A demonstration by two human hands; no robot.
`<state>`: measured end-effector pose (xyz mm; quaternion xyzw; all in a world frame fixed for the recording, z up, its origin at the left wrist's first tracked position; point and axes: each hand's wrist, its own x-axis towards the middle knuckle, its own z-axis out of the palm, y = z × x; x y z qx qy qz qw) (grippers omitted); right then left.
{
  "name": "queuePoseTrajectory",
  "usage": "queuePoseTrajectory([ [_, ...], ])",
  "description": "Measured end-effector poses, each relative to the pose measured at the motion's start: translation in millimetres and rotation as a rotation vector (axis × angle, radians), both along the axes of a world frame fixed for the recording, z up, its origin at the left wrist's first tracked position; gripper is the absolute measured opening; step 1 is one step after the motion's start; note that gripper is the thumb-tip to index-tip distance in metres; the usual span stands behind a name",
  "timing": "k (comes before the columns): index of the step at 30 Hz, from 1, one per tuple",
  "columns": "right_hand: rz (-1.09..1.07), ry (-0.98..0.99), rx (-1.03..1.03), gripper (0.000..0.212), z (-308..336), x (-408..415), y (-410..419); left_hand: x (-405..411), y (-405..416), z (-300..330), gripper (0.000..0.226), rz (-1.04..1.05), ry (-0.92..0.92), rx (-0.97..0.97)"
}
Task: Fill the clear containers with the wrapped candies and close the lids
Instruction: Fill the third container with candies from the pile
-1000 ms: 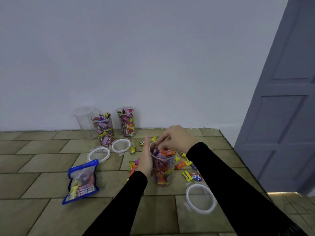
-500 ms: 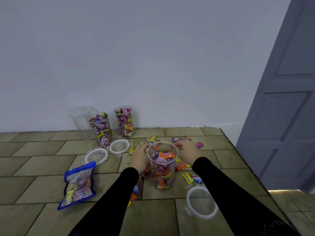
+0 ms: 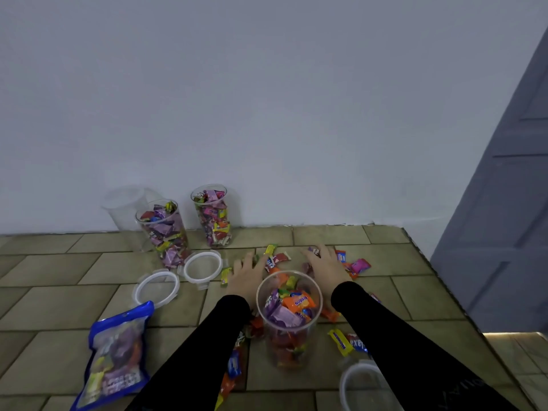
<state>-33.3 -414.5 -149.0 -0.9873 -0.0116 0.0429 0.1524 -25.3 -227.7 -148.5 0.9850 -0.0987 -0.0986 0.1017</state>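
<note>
Both hands moved off the near candy container (image 3: 289, 318) out to the loose wrapped candies (image 3: 278, 258) on the floor behind it; left hand (image 3: 246, 275) and right hand (image 3: 326, 269) lie flat, fingers spread. Two containers (image 3: 164, 231) by the wall look full, a third (image 3: 126, 207) empty, all lids (image 3: 203, 266) off.

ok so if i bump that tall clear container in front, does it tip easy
Probably somewhat: the tall clear plastic container is narrow for its height and stands upright on the tiled surface. The wrapped candies fill it nearly to the rim, likely adding steadying weight. With no lid on, a tip would spill them.
</note>
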Motion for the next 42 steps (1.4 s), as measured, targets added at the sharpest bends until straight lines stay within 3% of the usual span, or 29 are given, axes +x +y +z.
queuePoseTrajectory([
  [5,0.011,0.13,0.036,0.07,2,31,1,30,-14,-6,0.067,-0.042,0.007,-0.036],
  [10,0.029,0.105,-0.008,0.041,-2,44,9,48,-27,-8,0.049,-0.061,0.007,-0.112],
  [14,-0.015,0.053,-0.01,0.032,-4,42,13,51,-31,-12,0.035,-0.055,-0.027,-0.195],
  [19,-0.067,0.06,0.037,0.033,-2,39,20,49,-33,-8,0.031,-0.035,0.021,-0.204],
  [28,0.021,0.089,0.123,0.036,7,21,20,41,-34,-3,0.024,-0.001,0.103,-0.17],
  [32,-0.063,0.099,0.231,0.035,12,23,17,34,-32,-1,0.025,-0.005,0.098,-0.15],
  [37,-0.138,0.086,0.477,0.05,27,16,12,28,-29,4,0.027,0.01,0.078,-0.227],
  [42,-0.163,-0.1,0.589,0.031,40,10,11,19,-28,16,0.021,0.056,-0.001,-0.412],
])
